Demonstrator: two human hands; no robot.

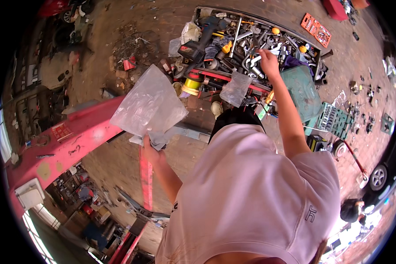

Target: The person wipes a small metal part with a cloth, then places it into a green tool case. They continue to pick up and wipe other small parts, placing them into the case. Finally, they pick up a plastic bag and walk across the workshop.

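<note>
My left hand [152, 152] is closed around the lower end of a see-through plastic bag [149, 103] and a crumpled grey cloth [157, 140]. The bag stands up and spreads out above the fingers. My right hand [269, 64] reaches over an open tool tray [240, 78] heaped with metal tools. Its fingers are closed on a silver wrench [276, 49], partly hidden by the hand. Around it lie sockets, more wrenches, a yellow ball [275, 31] and a purple cloth [293, 63]. A cordless power tool [202, 42] rests at the tray's left end.
A red lift arm [86, 125] stretches across the left. Right of the tray are a green plastic case [301, 90] and a green socket set [334, 121]. An orange tool case [316, 30] lies beyond. A smaller plastic bag [236, 89] hangs over the tray's near edge.
</note>
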